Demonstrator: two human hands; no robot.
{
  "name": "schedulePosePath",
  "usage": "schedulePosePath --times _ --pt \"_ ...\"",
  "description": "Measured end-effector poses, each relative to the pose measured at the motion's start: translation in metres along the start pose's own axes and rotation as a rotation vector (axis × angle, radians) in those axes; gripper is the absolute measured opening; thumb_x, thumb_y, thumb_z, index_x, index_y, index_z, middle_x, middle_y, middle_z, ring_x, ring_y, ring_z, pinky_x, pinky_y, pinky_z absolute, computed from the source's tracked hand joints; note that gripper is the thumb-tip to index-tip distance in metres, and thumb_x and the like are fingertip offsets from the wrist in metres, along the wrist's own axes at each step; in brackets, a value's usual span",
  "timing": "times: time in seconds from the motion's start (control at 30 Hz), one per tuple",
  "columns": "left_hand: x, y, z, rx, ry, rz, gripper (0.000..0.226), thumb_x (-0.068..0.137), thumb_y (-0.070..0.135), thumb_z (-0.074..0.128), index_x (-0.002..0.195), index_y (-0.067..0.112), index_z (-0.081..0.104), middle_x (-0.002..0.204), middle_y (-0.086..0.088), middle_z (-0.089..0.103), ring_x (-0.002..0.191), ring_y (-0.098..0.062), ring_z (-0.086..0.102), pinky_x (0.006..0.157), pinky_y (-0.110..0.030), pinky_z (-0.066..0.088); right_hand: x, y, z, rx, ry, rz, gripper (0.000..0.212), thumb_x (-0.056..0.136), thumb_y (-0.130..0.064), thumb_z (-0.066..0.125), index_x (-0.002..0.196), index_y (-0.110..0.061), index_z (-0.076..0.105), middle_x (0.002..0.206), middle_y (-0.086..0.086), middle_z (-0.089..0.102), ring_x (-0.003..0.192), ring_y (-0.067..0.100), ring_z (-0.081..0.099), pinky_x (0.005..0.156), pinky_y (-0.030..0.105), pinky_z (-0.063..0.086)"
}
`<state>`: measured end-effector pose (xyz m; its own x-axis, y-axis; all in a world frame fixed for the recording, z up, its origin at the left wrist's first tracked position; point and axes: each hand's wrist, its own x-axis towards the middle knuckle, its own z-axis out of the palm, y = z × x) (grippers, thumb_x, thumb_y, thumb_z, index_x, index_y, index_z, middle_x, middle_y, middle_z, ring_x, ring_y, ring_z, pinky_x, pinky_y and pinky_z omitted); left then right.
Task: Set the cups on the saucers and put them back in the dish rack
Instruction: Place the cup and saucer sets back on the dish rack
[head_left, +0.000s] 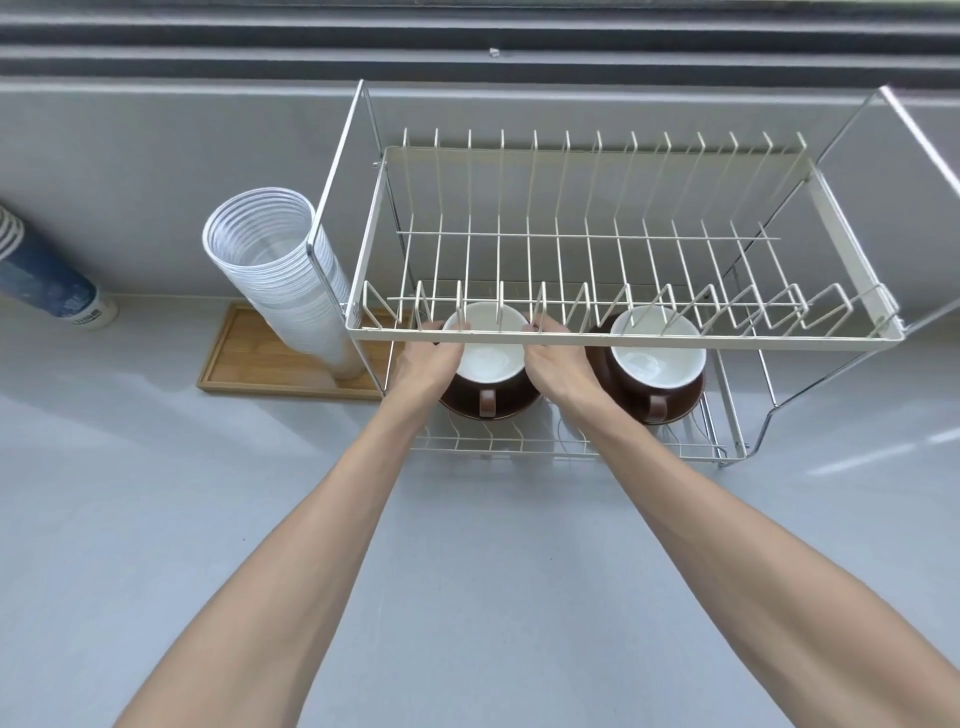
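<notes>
- Two-tier wire rack (623, 336) on a grey counter (156, 519); its upper tier's front rail crosses just above both cups.
- Left hand (428, 358) and right hand (558, 364) grasp the left cup (485, 353) from either side; it sits on a brown saucer (491, 408) on the lower tier.
- Right cup (657, 358) stands on its own saucer (680, 400), just beside the right hand.
- Stack of clear cups (280, 275) on a wooden tray (249, 364) stands close to the rack's left.
- Open counter lies in front.
</notes>
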<state>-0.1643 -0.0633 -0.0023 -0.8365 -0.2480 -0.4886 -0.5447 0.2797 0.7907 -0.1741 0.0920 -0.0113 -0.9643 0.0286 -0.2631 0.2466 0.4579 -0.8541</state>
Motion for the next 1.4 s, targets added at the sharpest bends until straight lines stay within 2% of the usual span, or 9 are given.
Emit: schedulePosePath --times 0.2,0.47,0.57,0.7,0.93,1.1,1.17,1.3,1.4 --pt "-0.006 0.002 -0.002 0.091 -0.039 0.048 0.073 0.079 0.07 0.048 0.138 0.028 0.053 0.142 -0.004 0.056 0.128 -0.031 0.053 0.106 -0.051 0.048 -0.007 -0.007 -0.005 -0.087 -0.042 -0.032 0.032 0.1 -0.025 0.035 0.12 -0.018 0.059 0.121 0.009 0.062 0.112 0.029 0.055 0.099 0.045 0.044" --pt "-0.027 0.009 -0.017 0.357 -0.077 0.139 0.056 0.093 0.041 0.047 0.143 0.015 0.049 0.145 -0.01 0.054 0.131 -0.031 0.049 0.108 -0.041 0.042 -0.029 -0.021 -0.03 -0.244 -0.077 -0.029 0.022 0.099 -0.023 0.032 0.101 -0.01 0.05 0.096 0.011 0.053 0.09 0.026 0.046 0.082 0.038 0.041" --pt "-0.042 0.014 -0.022 0.513 -0.107 0.146 0.053 0.097 0.041 0.045 0.145 0.021 0.048 0.149 -0.008 0.052 0.134 -0.029 0.049 0.109 -0.04 0.042 -0.043 -0.029 -0.047 -0.323 -0.079 -0.013 0.034 0.1 -0.029 0.03 0.111 -0.009 0.055 0.106 0.016 0.058 0.097 0.031 0.053 0.088 0.038 0.043" --pt "-0.067 0.022 -0.021 0.664 -0.15 0.195 0.052 0.097 0.044 0.047 0.145 0.025 0.049 0.146 -0.006 0.056 0.129 -0.028 0.055 0.109 -0.036 0.042 -0.062 -0.033 -0.067 -0.522 -0.15 -0.048 0.047 0.102 -0.032 0.033 0.137 -0.006 0.049 0.141 0.016 0.052 0.127 0.031 0.05 0.106 0.038 0.04" --pt "-0.109 0.036 0.015 1.004 -0.275 0.397 0.052 0.1 0.043 0.044 0.149 0.025 0.044 0.145 -0.009 0.057 0.131 -0.029 0.052 0.101 -0.03 0.042 -0.091 -0.008 -0.091 -0.919 0.005 -0.138 0.044 0.098 -0.037 0.039 0.137 -0.017 0.046 0.131 0.015 0.054 0.119 0.035 0.051 0.091 0.043 0.043" --pt "-0.121 0.04 0.045 1.165 -0.314 0.485 0.043 0.1 0.044 0.042 0.136 0.022 0.05 0.133 -0.011 0.062 0.121 -0.033 0.056 0.096 -0.039 0.046 -0.095 0.011 -0.109 -1.055 0.106 -0.209 0.045 0.099 -0.04 0.042 0.136 -0.016 0.046 0.138 0.016 0.045 0.127 0.035 0.043 0.09 0.045 0.042" --pt "-0.121 0.04 0.059 1.173 -0.254 0.543 0.037 0.101 0.044 0.041 0.129 0.022 0.051 0.136 -0.012 0.059 0.122 -0.034 0.055 0.096 -0.044 0.046 -0.094 0.021 -0.118 -1.047 0.151 -0.244 0.043 0.099 -0.04 0.04 0.136 -0.017 0.043 0.141 0.015 0.04 0.131 0.034 0.037 0.093 0.046 0.04" --pt "-0.115 0.037 0.088 1.012 -0.098 0.643 0.055 0.102 0.051 0.036 0.151 0.025 0.037 0.148 -0.006 0.051 0.131 -0.031 0.052 0.101 -0.048 0.046 -0.088 0.041 -0.134 -0.946 0.197 -0.239 0.051 0.101 -0.045 0.034 0.146 -0.021 0.032 0.146 0.013 0.036 0.138 0.031 0.029 0.1 0.046 0.039" --pt "-0.109 0.036 0.108 0.795 0.002 0.596 0.057 0.102 0.054 0.03 0.151 0.026 0.037 0.15 -0.005 0.049 0.132 -0.033 0.051 0.1 -0.048 0.044 -0.078 0.051 -0.14 -0.826 0.256 -0.241 0.049 0.102 -0.045 0.036 0.138 -0.013 0.042 0.136 0.016 0.046 0.133 0.033 0.037 0.098 0.047 0.042"
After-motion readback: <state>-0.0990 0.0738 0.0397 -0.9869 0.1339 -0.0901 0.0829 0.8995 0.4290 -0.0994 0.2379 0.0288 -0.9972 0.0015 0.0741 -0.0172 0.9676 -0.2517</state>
